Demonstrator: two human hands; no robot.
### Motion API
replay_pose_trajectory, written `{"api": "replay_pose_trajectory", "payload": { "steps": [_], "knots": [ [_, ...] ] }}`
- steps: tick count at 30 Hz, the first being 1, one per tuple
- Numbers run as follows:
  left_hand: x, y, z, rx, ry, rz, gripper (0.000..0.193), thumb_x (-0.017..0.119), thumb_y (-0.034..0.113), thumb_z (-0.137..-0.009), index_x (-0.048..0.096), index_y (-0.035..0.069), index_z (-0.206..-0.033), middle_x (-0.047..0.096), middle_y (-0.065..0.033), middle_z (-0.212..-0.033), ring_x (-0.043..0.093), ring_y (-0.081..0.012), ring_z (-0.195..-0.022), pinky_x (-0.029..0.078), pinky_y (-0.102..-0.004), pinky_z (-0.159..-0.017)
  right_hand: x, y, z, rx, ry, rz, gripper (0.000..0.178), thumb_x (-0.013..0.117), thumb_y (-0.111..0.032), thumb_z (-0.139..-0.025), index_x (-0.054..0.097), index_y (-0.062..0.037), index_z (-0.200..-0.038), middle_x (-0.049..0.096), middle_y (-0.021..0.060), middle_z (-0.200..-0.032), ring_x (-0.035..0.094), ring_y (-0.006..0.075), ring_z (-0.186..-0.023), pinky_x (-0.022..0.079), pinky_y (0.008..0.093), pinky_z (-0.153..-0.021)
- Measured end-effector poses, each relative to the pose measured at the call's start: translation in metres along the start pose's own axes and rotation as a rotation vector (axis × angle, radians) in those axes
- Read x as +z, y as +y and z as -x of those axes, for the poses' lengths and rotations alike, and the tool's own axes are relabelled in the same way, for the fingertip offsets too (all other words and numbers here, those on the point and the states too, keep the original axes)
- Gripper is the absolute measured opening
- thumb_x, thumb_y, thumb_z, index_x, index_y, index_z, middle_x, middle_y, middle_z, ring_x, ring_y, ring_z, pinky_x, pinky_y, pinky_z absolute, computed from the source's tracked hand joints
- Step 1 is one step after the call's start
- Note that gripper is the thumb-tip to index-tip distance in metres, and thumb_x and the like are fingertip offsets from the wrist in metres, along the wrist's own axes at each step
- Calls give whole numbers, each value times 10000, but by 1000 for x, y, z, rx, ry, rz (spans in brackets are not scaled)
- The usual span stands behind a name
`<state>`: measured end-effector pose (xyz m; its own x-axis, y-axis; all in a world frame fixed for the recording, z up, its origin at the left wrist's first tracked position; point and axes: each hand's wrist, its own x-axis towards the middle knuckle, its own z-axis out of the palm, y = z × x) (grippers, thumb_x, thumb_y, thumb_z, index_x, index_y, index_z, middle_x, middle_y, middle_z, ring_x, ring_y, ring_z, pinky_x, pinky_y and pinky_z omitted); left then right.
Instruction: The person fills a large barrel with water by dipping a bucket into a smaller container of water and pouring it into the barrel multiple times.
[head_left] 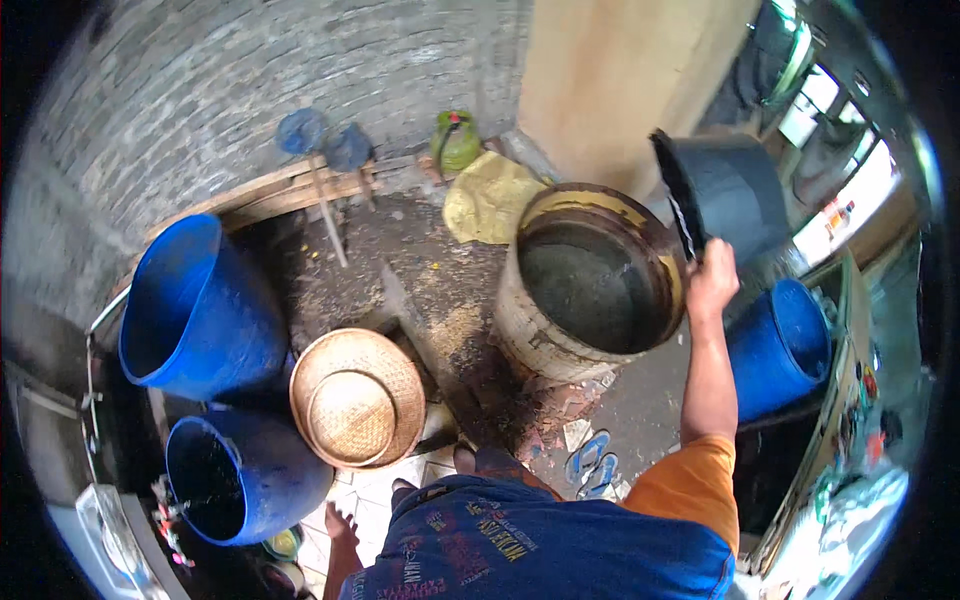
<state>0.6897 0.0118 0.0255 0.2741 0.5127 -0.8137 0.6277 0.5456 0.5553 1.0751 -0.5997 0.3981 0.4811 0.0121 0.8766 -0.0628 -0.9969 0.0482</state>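
My right hand grips the rim of a large black bucket, arm stretched forward. The bucket is tipped on its side, its mouth facing left. Left of it stands a wide round vat with a worn, pale outer wall; what looks like dark grey liquid lies inside. Whether the bucket touches the vat I cannot tell. My left hand hangs low with nothing in it, its fingers apart. Nearest to it are a blue plastic drum and a round woven bamboo basket.
Another blue drum stands at the left, and a third at the right. A green gas cylinder and yellowish sack lie near the brick wall. Blue flip-flops rest on the floor. Two blue-headed long-handled tools lean at the back.
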Motion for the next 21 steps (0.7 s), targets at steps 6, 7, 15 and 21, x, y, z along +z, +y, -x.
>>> {"api": "replay_pose_trajectory", "payload": {
  "steps": [6, 7, 15, 21],
  "knots": [
    [66, 79, 60, 210, -256, -104, 687, 505, 521, -883, 366, 76, -1386, 494, -130, -1301, 519, -279, -1117, 390, -408, -925, 13, -37, 16, 538, 31, -457, 141, 560, 8, -767, 528, 6, -903, 522, 88, -778, 491, 197, -739, 426, 352, -729],
    [77, 96, 74, 260, -331, -134, 676, 515, 500, -892, 384, 43, -1372, 513, -134, -1279, 533, -269, -1101, 396, -395, -923, 8, -43, 17, 593, -9, -537, 192, 546, 17, -763, 538, 12, -955, 548, 71, -845, 500, 192, -786, 429, 334, -755],
    [106, 154, 146, 430, -829, -50, 737, 552, 457, -906, 267, 26, -1431, 423, -160, -1372, 505, -263, -1175, 402, -367, -995, -27, -196, 90, 961, -565, -1738, 557, 580, -5, -713, 451, -40, -1255, 512, 128, -1204, 518, 293, -1060, 414, 443, -957],
    [73, 182, 165, 304, -883, 159, 782, 577, 428, -898, 153, 88, -1460, 355, -171, -1410, 473, -286, -1216, 434, -414, -971, -71, -338, 137, 389, -911, -1718, 501, 589, -39, -733, 470, -34, -1220, 516, 159, -1180, 523, 293, -1081, 447, 409, -911]
  ]
}}
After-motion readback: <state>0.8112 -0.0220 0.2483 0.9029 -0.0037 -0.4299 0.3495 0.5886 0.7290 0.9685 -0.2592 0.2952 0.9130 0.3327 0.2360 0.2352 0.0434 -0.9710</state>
